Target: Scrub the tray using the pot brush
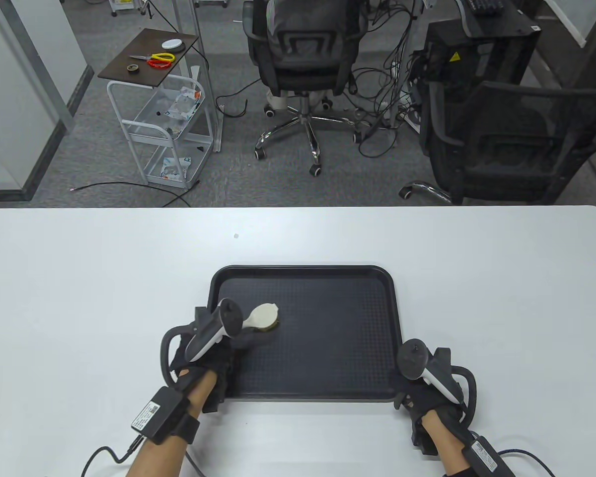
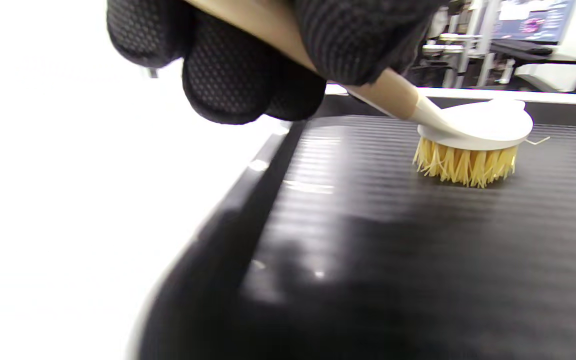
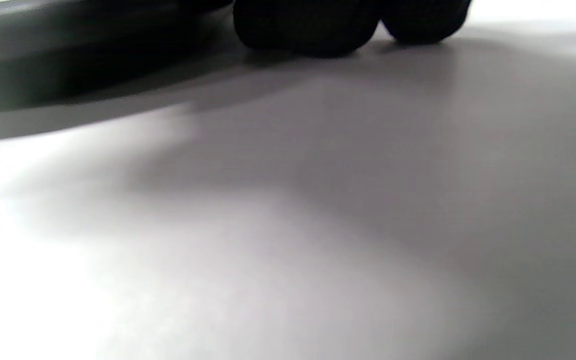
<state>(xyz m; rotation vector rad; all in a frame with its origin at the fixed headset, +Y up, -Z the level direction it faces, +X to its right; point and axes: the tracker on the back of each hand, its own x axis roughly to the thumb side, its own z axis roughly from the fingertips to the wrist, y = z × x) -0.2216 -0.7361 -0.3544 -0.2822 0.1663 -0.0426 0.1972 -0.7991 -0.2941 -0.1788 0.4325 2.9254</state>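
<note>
A black textured tray [image 1: 328,283] lies on the white table near the front middle. My left hand [image 1: 213,357] grips the wooden handle of the pot brush [image 1: 264,316], whose round white head sits bristles down on the tray's left part. In the left wrist view the yellow bristles of the brush [image 2: 468,150] press on the tray floor [image 2: 418,260], and my gloved fingers [image 2: 228,75] wrap the handle. My right hand [image 1: 422,392] rests at the tray's front right corner; in the right wrist view its fingers [image 3: 318,25] touch the table beside the tray's rim [image 3: 68,60].
The white table [image 1: 79,278] spreads wide on both sides of the tray. Beyond its far edge stand two office chairs [image 1: 303,54], a white trolley [image 1: 164,124] and loose cables on the floor.
</note>
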